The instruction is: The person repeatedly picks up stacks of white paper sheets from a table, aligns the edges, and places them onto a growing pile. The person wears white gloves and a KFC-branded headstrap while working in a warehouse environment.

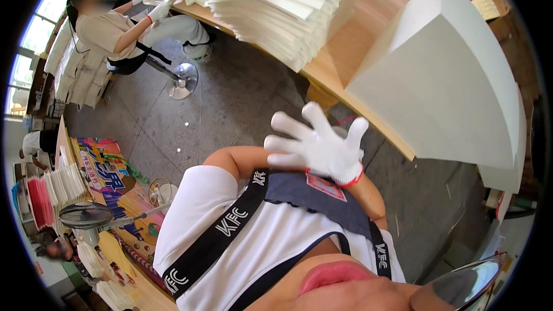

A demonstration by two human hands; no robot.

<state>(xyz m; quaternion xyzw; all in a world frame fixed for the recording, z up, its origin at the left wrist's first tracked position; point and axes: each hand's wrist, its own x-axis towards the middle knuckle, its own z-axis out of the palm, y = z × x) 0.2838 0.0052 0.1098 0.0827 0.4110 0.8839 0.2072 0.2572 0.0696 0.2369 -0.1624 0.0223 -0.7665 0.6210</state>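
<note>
My right hand (322, 144), in a white knit glove with a red cuff, is held up in front of my chest. Its fingers are spread wide and nothing is in them. My left forearm (250, 160) crosses behind it from the left; the left hand is almost wholly hidden there, with its fingers out of sight. Nearest to the right hand is the edge of a wooden table (328, 69). On that table a fanned stack of white sheets (276, 11) stands beside a tall, smooth-sided white stack (438, 86).
A seated co-worker (109, 29) in white gloves handles white sheets at upper left. A round metal stool base (183, 80) stands on the grey floor (161, 121). At lower left are a black fan (86, 215) and another table (144, 265) holding paper piles.
</note>
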